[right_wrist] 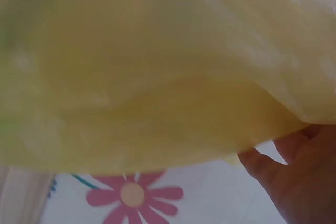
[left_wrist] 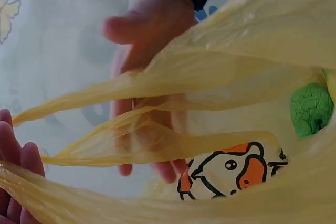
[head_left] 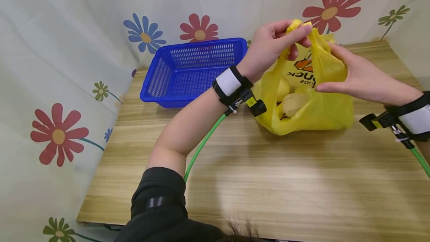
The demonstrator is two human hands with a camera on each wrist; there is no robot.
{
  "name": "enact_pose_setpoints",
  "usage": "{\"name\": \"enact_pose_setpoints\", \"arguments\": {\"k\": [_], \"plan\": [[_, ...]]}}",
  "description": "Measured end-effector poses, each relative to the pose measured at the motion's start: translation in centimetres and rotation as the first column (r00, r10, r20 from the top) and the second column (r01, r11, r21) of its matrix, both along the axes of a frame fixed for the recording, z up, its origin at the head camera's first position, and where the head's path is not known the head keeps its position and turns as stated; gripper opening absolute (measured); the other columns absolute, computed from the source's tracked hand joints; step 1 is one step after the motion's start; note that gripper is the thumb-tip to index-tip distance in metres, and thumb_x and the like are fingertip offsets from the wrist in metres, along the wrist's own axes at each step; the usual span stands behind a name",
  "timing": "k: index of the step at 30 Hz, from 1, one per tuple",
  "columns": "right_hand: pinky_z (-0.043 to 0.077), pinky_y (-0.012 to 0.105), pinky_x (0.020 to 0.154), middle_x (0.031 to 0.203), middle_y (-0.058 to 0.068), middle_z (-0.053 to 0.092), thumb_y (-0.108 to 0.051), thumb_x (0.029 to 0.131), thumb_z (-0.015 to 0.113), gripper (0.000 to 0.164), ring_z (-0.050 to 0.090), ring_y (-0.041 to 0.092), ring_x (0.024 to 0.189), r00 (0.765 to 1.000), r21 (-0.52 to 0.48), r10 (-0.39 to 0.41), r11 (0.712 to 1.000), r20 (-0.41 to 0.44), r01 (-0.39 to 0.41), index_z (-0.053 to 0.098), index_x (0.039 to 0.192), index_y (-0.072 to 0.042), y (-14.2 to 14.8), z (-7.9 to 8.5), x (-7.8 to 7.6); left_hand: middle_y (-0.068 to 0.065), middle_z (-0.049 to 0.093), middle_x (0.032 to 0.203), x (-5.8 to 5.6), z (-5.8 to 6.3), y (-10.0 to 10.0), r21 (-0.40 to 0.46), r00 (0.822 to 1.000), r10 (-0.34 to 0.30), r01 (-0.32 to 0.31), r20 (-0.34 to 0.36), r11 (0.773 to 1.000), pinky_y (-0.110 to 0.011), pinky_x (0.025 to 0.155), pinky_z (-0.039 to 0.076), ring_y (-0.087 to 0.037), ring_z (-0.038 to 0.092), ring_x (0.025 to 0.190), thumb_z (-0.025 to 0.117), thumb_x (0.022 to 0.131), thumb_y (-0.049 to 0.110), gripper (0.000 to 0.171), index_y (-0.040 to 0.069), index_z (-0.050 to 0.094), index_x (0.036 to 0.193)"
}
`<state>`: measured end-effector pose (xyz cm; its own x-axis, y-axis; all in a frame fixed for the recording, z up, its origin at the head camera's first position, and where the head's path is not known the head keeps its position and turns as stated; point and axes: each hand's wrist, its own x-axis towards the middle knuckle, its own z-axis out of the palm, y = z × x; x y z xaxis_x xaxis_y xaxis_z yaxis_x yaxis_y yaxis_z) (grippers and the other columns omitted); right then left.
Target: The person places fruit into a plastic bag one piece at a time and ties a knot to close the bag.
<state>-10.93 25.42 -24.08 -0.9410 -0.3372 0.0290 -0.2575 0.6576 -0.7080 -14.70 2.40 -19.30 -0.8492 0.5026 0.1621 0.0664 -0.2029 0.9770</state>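
My left hand pinches the gathered handles of a yellow plastic bag and holds them up above its mouth. The bag sits on the table with printed lettering and a cartoon duck on it. My right hand lies against the bag's right side, thumb spread away from the fingers. In the left wrist view its straight fingers show behind the thin plastic of the handles. Through the opening I see a round yellow thing and a light-brown rounded thing. A green crinkled lump lies inside too.
A blue perforated plastic basket stands left of the bag, near the back of the wooden table. A flower-patterned curtain hangs behind and to the left. Green cables run from both wrist cameras.
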Motion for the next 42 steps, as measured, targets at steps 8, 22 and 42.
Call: {"name": "enact_pose_setpoints", "arguments": {"k": [8, 22, 42], "plan": [[0.045, 0.018, 0.060, 0.100, 0.012, 0.065, -0.023, 0.092, 0.069, 0.037, 0.058, 0.009, 0.072, 0.997, -0.066, -0.075, 0.995, -0.025, 0.073, 0.059, 0.118, 0.000, -2.2, -1.6, 0.3, -0.016, 0.064, 0.079, -0.2, 0.1, 0.2, 0.097, 0.995, 0.057, -0.064, 0.076, 0.993, -0.024, 0.059, 0.048, -0.021, 0.050, 0.058, 0.053, 0.099, 0.004, 0.013, -0.006, 0.061, 0.098], [0.043, 0.012, 0.086, 0.120, 0.002, 0.062, -0.020, 0.102, 0.049, 0.030, 0.055, 0.012, 0.113, 0.994, -0.624, -0.112, 0.778, -0.022, 0.074, 0.063, 0.110, 0.005, -1.0, -2.9, -0.5, -0.016, 0.066, 0.084, -1.5, 0.8, -1.8, 0.064, 0.989, 0.141, -0.137, -0.053, 0.988, -0.030, 0.063, 0.052, -0.026, 0.054, 0.060, 0.053, 0.100, 0.006, 0.013, -0.004, 0.061, 0.098], [0.054, 0.021, 0.068, 0.085, 0.009, 0.064, -0.028, 0.096, 0.057, 0.031, 0.060, 0.017, 0.075, 0.967, -0.831, -0.091, 0.497, 0.236, 0.250, 0.059, 0.106, 0.001, 0.8, -3.4, 0.1, -0.004, 0.013, 0.159, -2.1, -7.0, -9.2, -0.442, 0.916, -0.176, -0.002, -0.361, 0.897, -0.035, 0.112, 0.023, -0.009, 0.020, 0.141, 0.083, 0.078, 0.023, 0.110, 0.013, 0.003, 0.153]]}}
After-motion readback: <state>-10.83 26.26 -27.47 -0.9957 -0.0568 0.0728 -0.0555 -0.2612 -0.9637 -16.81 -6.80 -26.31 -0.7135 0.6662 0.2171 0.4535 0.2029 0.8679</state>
